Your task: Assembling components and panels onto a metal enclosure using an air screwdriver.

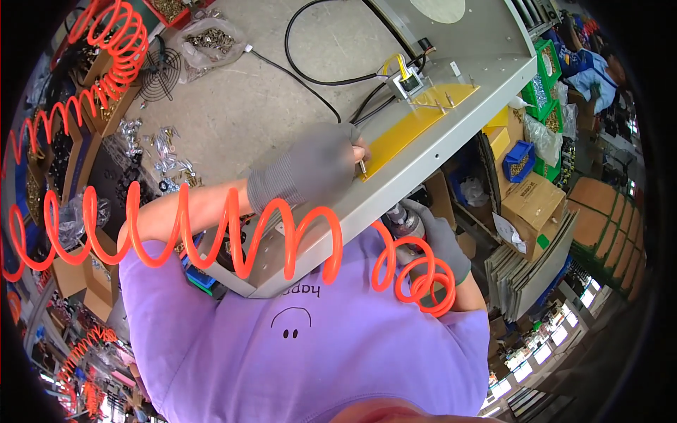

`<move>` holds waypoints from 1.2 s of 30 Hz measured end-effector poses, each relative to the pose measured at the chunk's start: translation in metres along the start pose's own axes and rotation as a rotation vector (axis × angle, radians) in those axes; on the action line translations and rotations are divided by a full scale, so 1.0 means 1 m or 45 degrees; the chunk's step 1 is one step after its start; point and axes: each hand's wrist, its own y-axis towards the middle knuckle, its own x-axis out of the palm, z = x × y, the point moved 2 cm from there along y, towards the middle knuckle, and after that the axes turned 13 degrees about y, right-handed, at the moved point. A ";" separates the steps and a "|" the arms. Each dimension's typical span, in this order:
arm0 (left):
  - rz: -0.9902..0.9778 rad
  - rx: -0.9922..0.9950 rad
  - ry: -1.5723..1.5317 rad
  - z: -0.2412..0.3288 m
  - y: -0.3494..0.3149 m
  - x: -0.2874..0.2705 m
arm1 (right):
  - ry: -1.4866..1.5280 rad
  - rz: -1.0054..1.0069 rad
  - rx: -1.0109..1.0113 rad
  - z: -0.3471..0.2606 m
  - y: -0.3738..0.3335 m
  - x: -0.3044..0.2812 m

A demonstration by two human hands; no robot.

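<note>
My left hand, in a grey knitted glove, reaches across the inside of a grey sheet-metal housing. Its bare fingertips are closed on a small metal standoff, which stands at the near end of a yellow insulating sheet. Outside the housing's near wall, my right hand, also gloved in grey, is wrapped round a metal-bodied air screwdriver. The tool's tip is hidden by the wall. More thin metal studs rise from the sheet's far end, beside a small transformer with yellow wires.
A red coiled air hose stretches across in front of my left arm and body. Black cables lie inside the housing. Loose screws, a bag of fasteners and a fan guard lie left. Green bins and cardboard boxes stand right.
</note>
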 end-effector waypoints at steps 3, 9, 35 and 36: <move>-0.020 0.015 0.026 0.003 -0.002 0.000 | 0.021 -0.011 0.014 -0.002 0.000 0.000; -0.001 -0.065 0.089 0.008 -0.006 0.001 | 0.082 -0.019 0.047 -0.001 -0.001 0.003; 0.053 -0.230 -0.142 0.013 -0.015 0.005 | 0.257 -0.067 0.091 0.001 -0.002 0.004; 0.055 -0.230 -0.101 0.014 -0.015 0.005 | 0.266 -0.071 0.096 0.000 -0.002 0.004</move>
